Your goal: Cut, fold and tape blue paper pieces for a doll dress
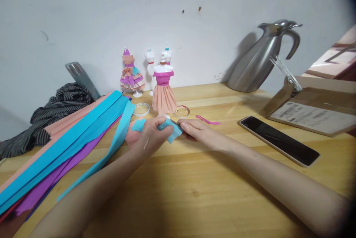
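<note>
My left hand pinches a small piece of light blue crepe paper between thumb and fingers. My right hand is closed on what look like small scissors; only a thin dark blade shows, touching the paper's upper edge, and the handles are hidden. Beside my left hand lie a scrap of peach crepe paper and another light blue bit. Just behind my hands stands a mini dress form in a magenta top and pleated peach skirt.
Long crepe paper strips spread across the left. Behind are a second dressed form, bare forms and tape rolls. A pink strip, phone, cardboard box and steel jug are on the right.
</note>
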Demonstrator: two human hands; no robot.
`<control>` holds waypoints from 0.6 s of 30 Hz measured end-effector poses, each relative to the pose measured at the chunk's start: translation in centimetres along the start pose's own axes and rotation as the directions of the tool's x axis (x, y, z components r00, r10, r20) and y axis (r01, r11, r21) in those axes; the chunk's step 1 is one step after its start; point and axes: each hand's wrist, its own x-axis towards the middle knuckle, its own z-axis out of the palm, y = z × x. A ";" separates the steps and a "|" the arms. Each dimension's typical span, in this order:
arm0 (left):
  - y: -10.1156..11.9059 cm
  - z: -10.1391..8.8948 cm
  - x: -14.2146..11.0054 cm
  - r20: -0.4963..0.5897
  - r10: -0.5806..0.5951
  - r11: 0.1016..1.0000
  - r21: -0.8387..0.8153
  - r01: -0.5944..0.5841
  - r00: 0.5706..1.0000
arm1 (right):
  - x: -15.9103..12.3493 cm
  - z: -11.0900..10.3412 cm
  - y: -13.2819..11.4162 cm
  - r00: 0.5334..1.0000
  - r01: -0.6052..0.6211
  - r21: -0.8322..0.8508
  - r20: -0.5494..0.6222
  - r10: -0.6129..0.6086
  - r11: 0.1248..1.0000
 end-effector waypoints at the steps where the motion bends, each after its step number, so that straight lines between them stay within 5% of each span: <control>1: 0.0 0.0 0.0 -0.004 0.007 1.000 0.019 -0.007 1.000 | 0.0 0.0 0.0 1.000 0.001 0.004 -0.002 -0.001 1.000; 18: 0.4 0.1 -0.1 0.003 -0.041 0.997 -0.064 0.041 0.999 | 0.0 0.3 0.2 0.999 -0.024 0.103 0.035 0.021 0.994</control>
